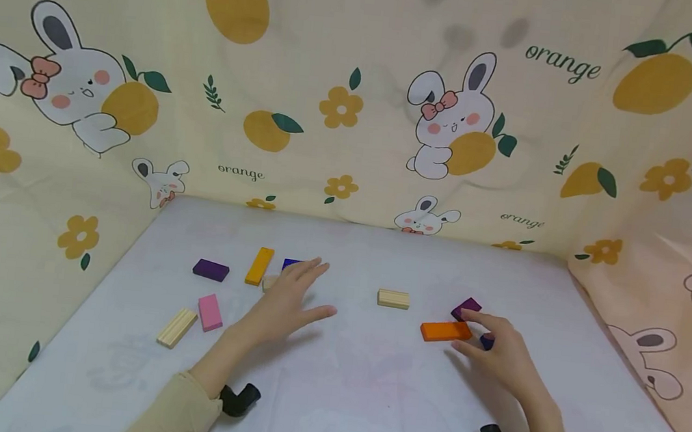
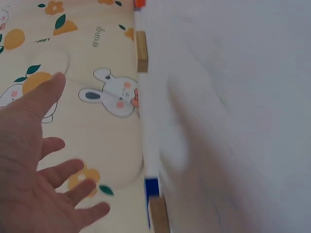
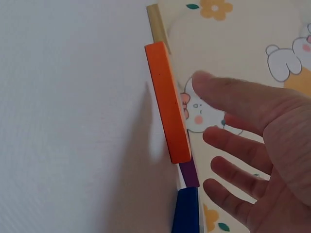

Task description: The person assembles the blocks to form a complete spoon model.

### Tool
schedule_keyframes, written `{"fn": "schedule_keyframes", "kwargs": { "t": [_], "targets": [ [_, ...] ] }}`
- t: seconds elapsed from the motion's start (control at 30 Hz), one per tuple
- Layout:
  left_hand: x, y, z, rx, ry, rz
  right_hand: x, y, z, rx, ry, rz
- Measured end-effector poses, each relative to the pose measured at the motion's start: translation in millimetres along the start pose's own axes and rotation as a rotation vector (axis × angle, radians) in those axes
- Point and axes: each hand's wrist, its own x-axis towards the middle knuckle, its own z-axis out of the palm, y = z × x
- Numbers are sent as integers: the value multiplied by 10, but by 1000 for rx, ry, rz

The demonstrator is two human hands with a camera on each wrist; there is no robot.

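My left hand (image 1: pixel 285 307) hovers over the left-middle of the table, fingers spread and holding nothing. Partly hidden behind it are a blue block (image 1: pixel 290 263) and a plain wooden block (image 1: pixel 269 283). Over on the right, my right hand (image 1: pixel 501 353) is held above the table with thumb and fingers apart, near an orange block (image 1: pixel 443 331). In the right wrist view a gap shows between the thumb and the orange block (image 3: pixel 167 102). A purple block (image 1: pixel 466 309) lies just behind the orange one, and a dark blue block (image 1: pixel 487 341) shows between the right thumb and fingers.
Between the hands, farther back, lies a plain wooden block (image 1: pixel 393 299). At left are a dark purple block (image 1: pixel 211 270), a yellow block (image 1: pixel 259 266), a pink block (image 1: pixel 210 312) and another wooden block (image 1: pixel 177 328). A printed cloth (image 1: pixel 376 157) rises behind the white table (image 1: pixel 354 409).
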Motion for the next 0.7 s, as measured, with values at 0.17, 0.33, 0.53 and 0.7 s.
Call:
{"fn": "schedule_keyframes", "kwargs": {
  "t": [0.17, 0.33, 0.53, 0.7],
  "targets": [
    [224, 96, 191, -407, -11, -37, 10, 4, -36, -5, 13, 31],
    [478, 155, 406, -602, 17, -48, 28, 44, -43, 16, 16, 58],
    [718, 168, 704, -668, 7, -109, 46, 78, -48, 37, 16, 81],
    [822, 109, 907, -667, 30, -186, 59, 63, -51, 26, -2, 106]
  ]
}}
